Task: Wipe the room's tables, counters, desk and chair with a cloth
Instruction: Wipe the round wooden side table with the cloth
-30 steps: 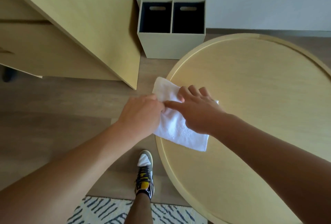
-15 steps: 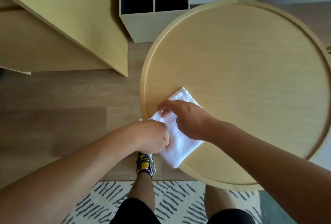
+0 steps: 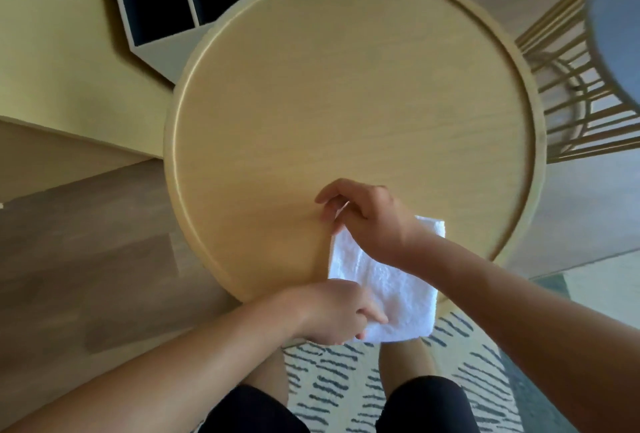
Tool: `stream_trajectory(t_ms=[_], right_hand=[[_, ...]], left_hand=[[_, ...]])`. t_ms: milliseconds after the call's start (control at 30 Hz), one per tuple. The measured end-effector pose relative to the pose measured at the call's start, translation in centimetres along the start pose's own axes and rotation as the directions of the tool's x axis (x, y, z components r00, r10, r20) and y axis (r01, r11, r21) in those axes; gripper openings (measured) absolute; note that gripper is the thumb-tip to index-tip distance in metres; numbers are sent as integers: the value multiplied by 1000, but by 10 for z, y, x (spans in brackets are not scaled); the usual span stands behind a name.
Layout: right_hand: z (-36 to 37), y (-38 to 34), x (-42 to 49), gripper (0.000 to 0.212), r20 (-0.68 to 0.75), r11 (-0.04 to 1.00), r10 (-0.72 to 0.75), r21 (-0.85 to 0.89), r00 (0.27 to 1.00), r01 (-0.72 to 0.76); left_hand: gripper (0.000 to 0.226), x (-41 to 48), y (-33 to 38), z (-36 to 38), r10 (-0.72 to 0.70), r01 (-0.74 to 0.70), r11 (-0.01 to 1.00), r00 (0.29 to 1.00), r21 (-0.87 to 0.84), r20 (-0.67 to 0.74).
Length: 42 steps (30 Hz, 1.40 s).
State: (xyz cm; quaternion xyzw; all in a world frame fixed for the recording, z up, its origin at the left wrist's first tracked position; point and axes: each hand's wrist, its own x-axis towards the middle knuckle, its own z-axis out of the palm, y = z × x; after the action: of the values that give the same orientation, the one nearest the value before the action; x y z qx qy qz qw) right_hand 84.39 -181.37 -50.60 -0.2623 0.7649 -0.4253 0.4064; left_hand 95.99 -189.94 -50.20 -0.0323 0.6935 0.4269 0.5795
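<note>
Both hands are on the white cloth (image 3: pixel 384 280) at the lower centre of the frame. The left hand (image 3: pixel 332 311), curled, pinches the cloth's near corner where it hangs over the worktop's near rim, probably to keep the folded layers square and stop them bunching. Just above it, the right hand (image 3: pixel 370 221) lies over the cloth's far end with fingers bent and the thumb reaching ahead, pressing the fabric down; whether the fingertips also nip an edge cannot be told. The cloth itself lies partly on the round wooden worktop (image 3: pixel 346 86) and partly past its raised lip, which suggests the rim is being wiped along with the top. Beyond the hands, most of the surface reaches to the upper centre of the frame. At the upper left stands a two-compartment bin (image 3: pixel 180 0) beside a pale wooden cabinet (image 3: pixel 52 52); at the upper right, a slatted chair (image 3: pixel 568 86).
</note>
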Motion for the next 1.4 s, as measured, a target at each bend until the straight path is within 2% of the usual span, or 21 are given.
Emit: stream_trajectory(t_ms=[100, 200, 267, 333, 367, 400, 467, 533, 633, 733, 800, 867, 933, 1033, 1133, 1200, 1400], right_hand=[[-25, 17, -11, 54, -71, 1000, 24, 12, 997, -23], [-49, 31, -20, 45, -158, 1000, 0, -12, 987, -2], [-64, 38, -25, 40, -230, 998, -61, -44, 971, 52], [-82, 46, -28, 43, -294, 992, -105, -98, 950, 80], [-92, 51, -29, 44, -320, 987, -119, -141, 940, 77], [-101, 56, -30, 40, -342, 980, -128, -185, 931, 68], [-121, 69, -29, 29, -389, 972, -137, -232, 911, 47], [-140, 82, -27, 25, -441, 968, -143, -247, 886, 33], [-165, 97, -22, 28, -484, 959, -139, -282, 864, -4], [-178, 110, -19, 34, -499, 911, -191, -411, 845, -37], [-181, 118, -17, 37, -476, 851, -225, -521, 850, -67], [-180, 122, -14, 43, -473, 811, -200, -571, 858, -126], [-178, 122, -7, 50, -503, 792, -135, -573, 853, -213], [-179, 115, 15, 55, -532, 763, -47, -565, 845, -314], [-184, 103, 48, 57, -525, 735, 24, -567, 851, -371], [-186, 96, 71, 59, -507, 696, 38, -604, 861, -387], [-181, 66, 144, 62, -400, 621, 25, -712, 916, -328]], left_hand=[[54, 28, 26, 11, 115, -103, 957, 993, 270, -31], [62, 49, 55, 17, 245, -113, 787, 960, 607, -139], [67, 57, 70, 18, 398, -65, 629, 883, 775, -249], [63, 68, 82, 15, 556, 10, 519, 755, 854, -347], [58, 76, 89, 10, 598, 31, 506, 707, 862, -377], [54, 82, 94, 4, 603, 51, 512, 689, 857, -401], [52, 91, 105, -10, 586, 92, 509, 691, 856, -423], [64, 96, 115, -23, 554, 129, 496, 715, 859, -427], [78, 107, 125, -45, 507, 156, 508, 741, 847, -440], [86, 119, 133, -71, 477, 209, 531, 727, 821, -494], [90, 125, 135, -92, 467, 261, 525, 707, 810, -530], [91, 128, 134, -113, 482, 295, 488, 694, 821, -535], [90, 130, 128, -133, 501, 283, 457, 701, 843, -507], [90, 131, 116, -162, 504, 212, 475, 730, 854, -462], [90, 128, 103, -189, 504, 242, 479, 711, 843, -491], [91, 125, 93, -204, 505, 298, 469, 682, 831, -530], [88, 104, 59, -250, 472, 359, 534, 624, 765, -622]])
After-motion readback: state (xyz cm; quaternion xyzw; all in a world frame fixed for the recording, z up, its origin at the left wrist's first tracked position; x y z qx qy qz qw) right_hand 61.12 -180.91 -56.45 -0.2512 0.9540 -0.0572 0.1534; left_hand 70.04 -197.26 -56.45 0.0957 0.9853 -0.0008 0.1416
